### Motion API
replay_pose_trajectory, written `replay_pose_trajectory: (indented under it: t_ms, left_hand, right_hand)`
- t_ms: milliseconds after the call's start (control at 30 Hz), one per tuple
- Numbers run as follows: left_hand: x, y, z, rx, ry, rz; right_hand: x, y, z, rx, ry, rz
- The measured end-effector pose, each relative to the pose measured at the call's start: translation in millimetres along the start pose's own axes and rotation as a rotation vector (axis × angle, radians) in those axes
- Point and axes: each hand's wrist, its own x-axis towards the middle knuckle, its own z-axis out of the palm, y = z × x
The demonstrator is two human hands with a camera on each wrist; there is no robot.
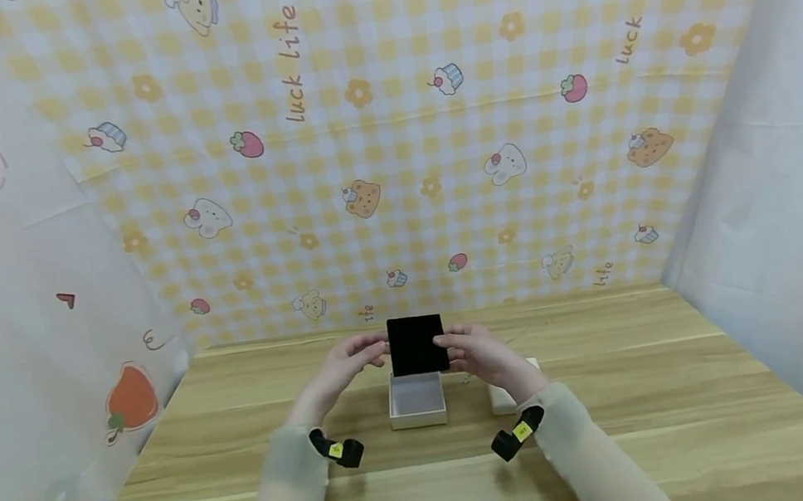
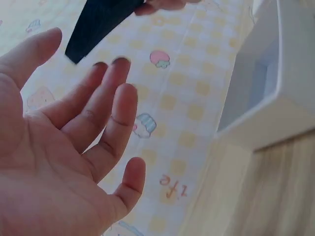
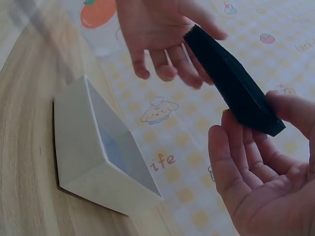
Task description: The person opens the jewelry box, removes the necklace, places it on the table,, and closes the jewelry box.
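Note:
A flat black square pad [image 1: 416, 345], its surface like foam or velvet, is held up above a white box [image 1: 419, 420]. My right hand [image 1: 485, 355] pinches the pad at its right edge, thumb on one face and fingers on the other, as the right wrist view shows. My left hand [image 2: 74, 132] is at the pad's left side, fingers spread and slightly bent, palm bare. In the left wrist view a small gap separates its fingertips from the pad [image 2: 101, 24]. The open-topped box [image 3: 81, 147] stands on the table below, pale grey inside.
Partly behind my right wrist lies a white box-like piece [image 1: 503, 401] on the wooden table [image 1: 246, 453]. Beyond the table's far edge hangs a yellow checked cloth [image 1: 413, 224]. White cloths [image 1: 788, 153] border the left and right sides.

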Motion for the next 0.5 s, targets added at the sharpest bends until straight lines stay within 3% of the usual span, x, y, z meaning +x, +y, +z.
replay_pose_trajectory:
  t_ms: [67, 300, 500]
  left_hand:
    - [-3.3, -3.4, -3.9, -0.006, -0.026, 0.02]
    - [-10.1, -23.9, -5.5, 0.03, -0.109, 0.002]
    - [-9.0, -35.1, 0.3, 0.174, -0.188, -0.007]
  right_hand:
    - [-0.1, -1, -1, -0.006, 0.006, -0.001]
    - [-0.7, 2, -6, -0.068, 0.046, 0.013]
    - [1.2, 3, -9, -0.082, 0.068, 0.013]
